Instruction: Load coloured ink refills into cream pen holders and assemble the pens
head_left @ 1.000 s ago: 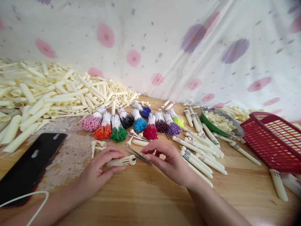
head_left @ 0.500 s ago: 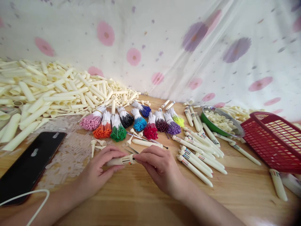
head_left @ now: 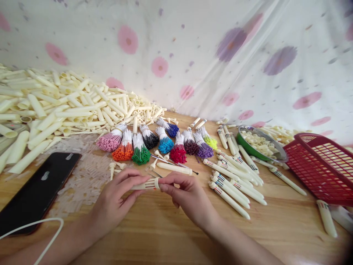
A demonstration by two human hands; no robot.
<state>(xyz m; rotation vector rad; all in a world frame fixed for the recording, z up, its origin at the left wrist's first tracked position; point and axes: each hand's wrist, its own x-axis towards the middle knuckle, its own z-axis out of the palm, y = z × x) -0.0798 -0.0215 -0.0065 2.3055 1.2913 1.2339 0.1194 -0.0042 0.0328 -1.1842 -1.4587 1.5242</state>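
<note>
A cream multicolour pen barrel (head_left: 149, 184), with long slots near its ringed end, lies sideways between my hands. My left hand (head_left: 114, 193) is closed around the barrel, thumb below and fingers above. Thumb and forefinger of my right hand (head_left: 187, 193) pinch at the ringed end; whether a small part is between them is hidden. Just behind the hands lie another cream barrel (head_left: 174, 168), thin loose refills and small cream cone-shaped pieces (head_left: 153, 163). Bundles of white-stemmed refills with coloured tips, such as green (head_left: 141, 150) and red (head_left: 178, 149), stand farther back.
Cream tubes (head_left: 68, 105) are heaped at the back left. A black phone (head_left: 38, 191) with a white cable (head_left: 52, 235) lies beside clear plastic bits (head_left: 79, 184). On the right are assembled pens (head_left: 230, 198), a green bowl (head_left: 244, 147) of small parts and a red basket (head_left: 311, 173).
My right fingers have shifted slightly and now press at the barrel's ringed end. The barrel has turned, so the orange piece in its slots no longer shows. The view has moved a little.
</note>
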